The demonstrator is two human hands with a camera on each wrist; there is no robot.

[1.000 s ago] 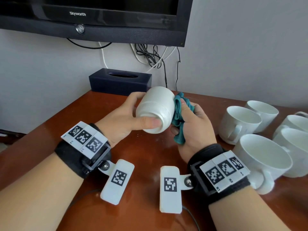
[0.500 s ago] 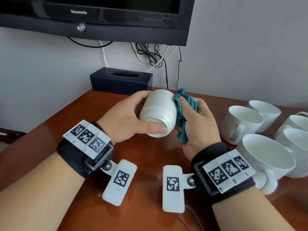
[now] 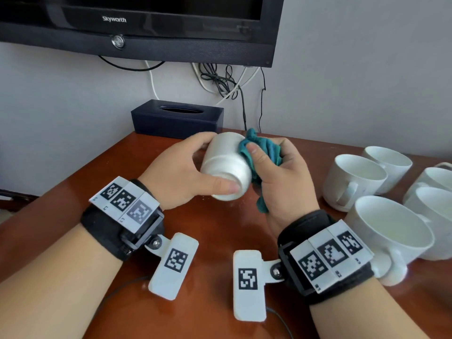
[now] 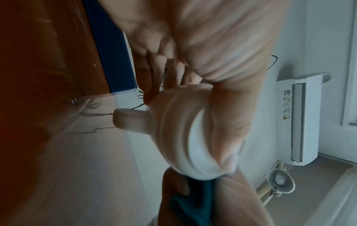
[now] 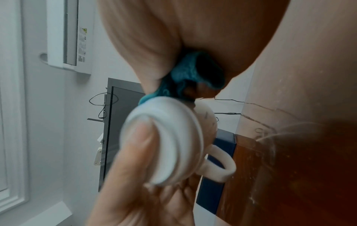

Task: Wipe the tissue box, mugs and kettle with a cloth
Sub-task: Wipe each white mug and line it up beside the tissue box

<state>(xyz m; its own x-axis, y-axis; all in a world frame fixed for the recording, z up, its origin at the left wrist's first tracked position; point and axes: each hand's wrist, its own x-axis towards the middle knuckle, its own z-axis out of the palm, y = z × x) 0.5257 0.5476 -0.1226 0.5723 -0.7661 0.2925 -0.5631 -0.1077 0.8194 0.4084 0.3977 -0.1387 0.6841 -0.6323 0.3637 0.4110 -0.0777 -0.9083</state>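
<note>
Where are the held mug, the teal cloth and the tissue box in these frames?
held mug (image 3: 226,165): head view, on its white side wall, gripped by the left hand (image 3: 176,174).
teal cloth (image 3: 270,149): head view, on the bunched fold held by the right hand (image 3: 286,182).
tissue box (image 3: 176,123): head view, on its dark blue front face.

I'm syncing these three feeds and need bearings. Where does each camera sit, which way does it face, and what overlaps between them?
Head: worn on the head, looking forward and down at the reddish wooden table; both forearms, left hand and right hand show.
Left wrist: looks along the left palm at the white ceramic mug.
Right wrist: looks along the right palm at the mug's base and the teal cloth.
Shared: both wrist views catch the mug, the cloth and the dark blue tissue box.
</note>
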